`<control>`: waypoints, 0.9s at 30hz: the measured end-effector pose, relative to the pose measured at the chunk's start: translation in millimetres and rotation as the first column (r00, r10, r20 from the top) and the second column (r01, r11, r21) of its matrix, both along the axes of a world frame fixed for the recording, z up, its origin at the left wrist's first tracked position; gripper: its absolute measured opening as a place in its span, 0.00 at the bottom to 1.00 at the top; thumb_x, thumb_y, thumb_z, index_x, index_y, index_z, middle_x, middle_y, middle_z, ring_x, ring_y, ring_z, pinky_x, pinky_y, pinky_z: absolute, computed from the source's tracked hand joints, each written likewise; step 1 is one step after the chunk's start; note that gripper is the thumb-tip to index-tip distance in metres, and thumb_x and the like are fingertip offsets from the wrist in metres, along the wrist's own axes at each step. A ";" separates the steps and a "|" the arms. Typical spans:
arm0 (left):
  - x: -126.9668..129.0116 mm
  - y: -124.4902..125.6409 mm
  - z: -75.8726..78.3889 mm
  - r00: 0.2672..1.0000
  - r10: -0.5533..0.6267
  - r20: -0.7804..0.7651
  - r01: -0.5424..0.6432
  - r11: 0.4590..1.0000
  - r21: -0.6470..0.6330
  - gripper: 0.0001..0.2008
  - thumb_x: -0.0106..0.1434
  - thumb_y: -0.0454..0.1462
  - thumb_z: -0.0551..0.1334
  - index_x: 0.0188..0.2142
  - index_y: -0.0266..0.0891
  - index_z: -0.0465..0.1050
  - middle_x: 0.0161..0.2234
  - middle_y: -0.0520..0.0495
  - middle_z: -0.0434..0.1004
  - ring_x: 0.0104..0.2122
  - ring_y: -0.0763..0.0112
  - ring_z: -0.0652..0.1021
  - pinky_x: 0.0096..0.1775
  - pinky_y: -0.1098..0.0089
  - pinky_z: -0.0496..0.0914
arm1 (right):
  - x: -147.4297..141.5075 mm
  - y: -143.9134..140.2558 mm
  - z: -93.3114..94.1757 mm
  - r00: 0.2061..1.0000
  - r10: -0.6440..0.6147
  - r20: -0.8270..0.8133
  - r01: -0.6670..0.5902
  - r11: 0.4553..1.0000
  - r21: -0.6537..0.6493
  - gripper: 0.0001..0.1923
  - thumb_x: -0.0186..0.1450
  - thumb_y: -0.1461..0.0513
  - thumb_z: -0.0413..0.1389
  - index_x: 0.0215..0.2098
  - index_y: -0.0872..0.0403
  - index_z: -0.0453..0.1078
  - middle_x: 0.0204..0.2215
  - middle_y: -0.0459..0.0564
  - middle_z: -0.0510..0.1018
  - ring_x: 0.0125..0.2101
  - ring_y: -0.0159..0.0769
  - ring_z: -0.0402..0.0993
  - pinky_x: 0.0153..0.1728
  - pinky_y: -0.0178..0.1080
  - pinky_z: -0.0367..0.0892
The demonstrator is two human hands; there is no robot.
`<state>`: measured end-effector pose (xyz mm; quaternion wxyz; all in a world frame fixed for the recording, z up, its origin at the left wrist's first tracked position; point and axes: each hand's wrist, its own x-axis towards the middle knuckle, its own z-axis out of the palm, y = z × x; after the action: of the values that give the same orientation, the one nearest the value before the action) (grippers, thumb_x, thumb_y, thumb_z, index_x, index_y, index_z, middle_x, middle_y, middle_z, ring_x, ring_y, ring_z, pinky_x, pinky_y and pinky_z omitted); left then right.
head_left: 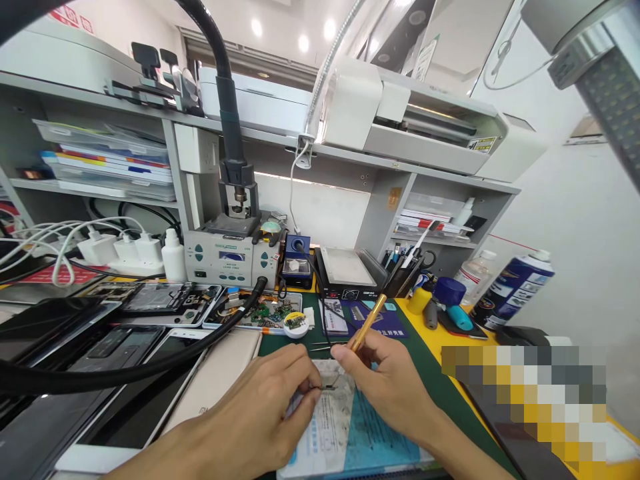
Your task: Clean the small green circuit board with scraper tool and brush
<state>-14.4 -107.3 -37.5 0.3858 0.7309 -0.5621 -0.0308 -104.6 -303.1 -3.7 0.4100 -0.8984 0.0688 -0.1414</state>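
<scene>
The right hand [395, 380] pinches a slim brass-coloured tool [367, 323], its long axis rising up and away from the grip toward the shelf. The left hand [265, 407] closes thumb and forefinger on a tiny dark part [327, 385], which lies just below the tool's lower tip, between both hands. Both rest over a matte, printed blue-white sheet [350, 427] on the green desk [425, 360].

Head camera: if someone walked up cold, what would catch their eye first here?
Probably the two hands at bottom centre: the right hand grips a gold-handled tool, while the left hand pinches a tiny part over a blue-and-white sheet. Next, the thick black hose arching down to the grey rework station behind, and opened phones spread at left.
</scene>
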 end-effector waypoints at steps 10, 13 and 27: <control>0.5 -0.3 -2.0 1.000 0.009 -0.012 -0.009 1.000 -0.015 0.05 0.70 0.33 0.54 0.38 0.41 0.68 0.35 0.50 0.70 0.33 0.69 0.72 0.34 0.68 0.63 | -1.0 -0.6 -2.3 0.997 -0.033 0.070 0.046 0.983 -0.180 0.26 0.67 0.44 0.57 0.23 0.55 0.65 0.19 0.43 0.65 0.22 0.27 0.58 0.24 0.32 0.55; 0.7 0.1 -2.5 1.000 -0.002 -0.010 0.002 1.000 -0.021 0.05 0.70 0.33 0.55 0.38 0.41 0.68 0.35 0.50 0.70 0.33 0.69 0.72 0.34 0.68 0.64 | -0.3 -0.7 -3.9 0.996 -0.003 0.087 0.024 0.972 -0.233 0.26 0.66 0.45 0.58 0.22 0.55 0.63 0.19 0.43 0.65 0.22 0.26 0.58 0.24 0.32 0.55; 2.0 -0.5 -1.6 1.000 -0.006 -0.009 0.006 1.000 -0.007 0.06 0.72 0.34 0.53 0.38 0.42 0.67 0.35 0.49 0.70 0.34 0.68 0.73 0.31 0.69 0.62 | -3.6 6.1 7.7 0.992 0.126 -0.011 -0.127 0.985 -0.117 0.16 0.70 0.52 0.55 0.33 0.55 0.73 0.23 0.45 0.72 0.24 0.28 0.64 0.26 0.32 0.59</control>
<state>-12.4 -107.9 -39.1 0.3910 0.7277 -0.5626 -0.0335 -108.2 -297.0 3.9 0.3645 -0.9238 0.0040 -0.1174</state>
